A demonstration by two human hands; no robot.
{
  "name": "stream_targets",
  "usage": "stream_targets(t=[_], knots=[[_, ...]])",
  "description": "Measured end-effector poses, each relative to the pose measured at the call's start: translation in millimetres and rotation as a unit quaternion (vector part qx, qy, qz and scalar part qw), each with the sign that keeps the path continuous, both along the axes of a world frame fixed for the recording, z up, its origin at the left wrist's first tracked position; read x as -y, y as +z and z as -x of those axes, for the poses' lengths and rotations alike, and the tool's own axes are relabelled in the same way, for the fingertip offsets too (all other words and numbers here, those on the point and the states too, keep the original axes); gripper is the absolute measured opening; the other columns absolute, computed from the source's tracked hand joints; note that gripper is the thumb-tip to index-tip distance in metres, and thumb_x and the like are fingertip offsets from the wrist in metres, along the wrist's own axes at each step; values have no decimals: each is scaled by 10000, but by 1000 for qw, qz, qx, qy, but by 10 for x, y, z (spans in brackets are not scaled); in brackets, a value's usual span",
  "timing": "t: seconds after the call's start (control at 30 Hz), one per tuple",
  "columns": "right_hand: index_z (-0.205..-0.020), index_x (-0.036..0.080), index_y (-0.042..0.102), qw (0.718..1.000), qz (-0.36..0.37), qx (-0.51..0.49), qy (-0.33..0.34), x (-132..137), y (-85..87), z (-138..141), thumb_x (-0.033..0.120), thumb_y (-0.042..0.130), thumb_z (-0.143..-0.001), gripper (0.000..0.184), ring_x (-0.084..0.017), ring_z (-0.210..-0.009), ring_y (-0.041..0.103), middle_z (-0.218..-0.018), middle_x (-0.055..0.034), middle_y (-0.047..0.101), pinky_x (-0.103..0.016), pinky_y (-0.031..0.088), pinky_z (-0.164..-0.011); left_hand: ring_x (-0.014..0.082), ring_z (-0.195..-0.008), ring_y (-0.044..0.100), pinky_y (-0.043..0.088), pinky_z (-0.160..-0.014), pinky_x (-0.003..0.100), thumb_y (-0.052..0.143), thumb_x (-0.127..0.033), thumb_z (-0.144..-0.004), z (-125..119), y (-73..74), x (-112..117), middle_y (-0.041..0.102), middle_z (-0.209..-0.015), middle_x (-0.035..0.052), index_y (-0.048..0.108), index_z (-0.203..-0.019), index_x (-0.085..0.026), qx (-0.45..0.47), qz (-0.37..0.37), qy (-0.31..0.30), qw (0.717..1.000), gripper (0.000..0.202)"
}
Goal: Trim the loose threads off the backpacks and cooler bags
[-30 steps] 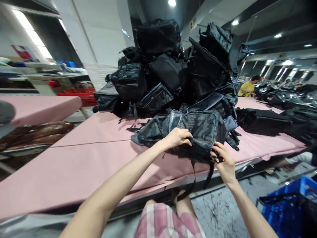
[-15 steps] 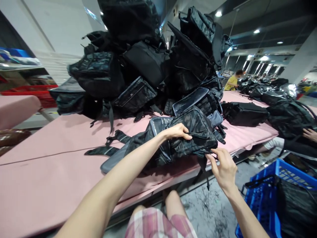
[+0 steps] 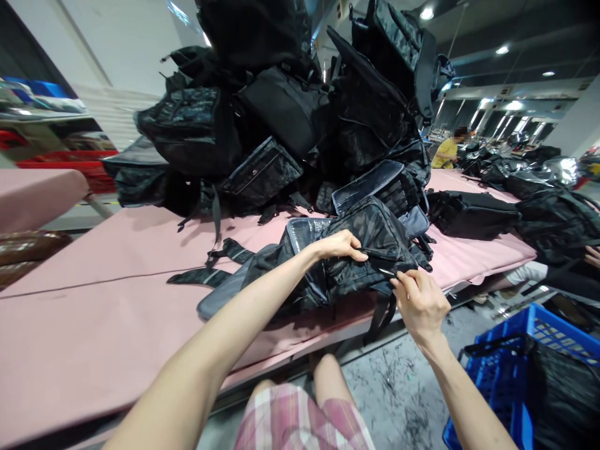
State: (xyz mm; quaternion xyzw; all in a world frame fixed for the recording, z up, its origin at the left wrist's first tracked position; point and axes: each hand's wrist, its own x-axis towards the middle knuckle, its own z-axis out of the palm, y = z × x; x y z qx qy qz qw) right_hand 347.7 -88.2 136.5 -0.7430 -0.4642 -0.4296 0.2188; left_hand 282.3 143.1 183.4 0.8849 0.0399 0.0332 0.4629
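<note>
A dark camouflage backpack [image 3: 375, 225] lies on its side across the pink-covered table [image 3: 140, 250], its straps spread to the left. My left hand [image 3: 344, 245] pinches the edge of its front pocket between thumb and fingers. Just to the right, my right hand [image 3: 419, 300] is closed around small thread snips [image 3: 387, 272]. Only their pointed metal tip shows, directed left at the pocket, close to the fabric; whether it touches I cannot tell. A loose black strap [image 3: 380, 317] hangs from the bag over the table's front edge.
A tall heap of black backpacks [image 3: 281, 112] stands behind the bag. Another black bag [image 3: 473, 214] lies to the right. A blue crate [image 3: 504, 375] with black bags sits low at right. A co-worker's hand shows at the right edge; a person in yellow [image 3: 446, 152] is farther back.
My right hand has moved slightly up from the bag's lower edge towards the pocket, and the snips' tip now shows. My left hand keeps its grip. The view has shifted slightly.
</note>
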Motion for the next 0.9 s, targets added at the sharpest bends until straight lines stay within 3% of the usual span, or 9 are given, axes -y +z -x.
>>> stream_targets(t=[0.17,0.4,0.6,0.9], knots=[[-881,190,624,1000,-10,10,-7,36,45,21,266,567,-818,115,-153,-758,559,-835,-46,634,-257,381,-644,58,-437,201,103,-451,254,677,-507,-564,21,-5,-4,280,-441,-60,428,-463,-152,-10,8,3,1000,445],[-857,179,640,998,15,42,-46,-5,108,75,284,571,-816,132,-135,-690,525,-792,-31,636,-251,338,-596,55,-422,192,100,-443,255,667,-548,-561,13,16,42,245,-419,-69,350,-451,-164,-7,-12,21,1000,510],[-844,181,637,999,-19,-35,-13,108,61,-89,294,564,-824,135,-123,-711,549,-777,-21,618,-228,359,-615,58,-396,218,117,-412,251,674,-570,-525,-69,80,140,264,-397,-66,364,-433,-169,-19,-6,40,999,515],[-881,189,639,1000,0,-17,4,1,36,-182,290,578,-815,135,-127,-720,536,-804,-21,621,-234,362,-634,55,-378,223,118,-398,249,681,-599,-492,-144,93,181,262,-385,-68,357,-424,-172,-26,3,41,999,541]])
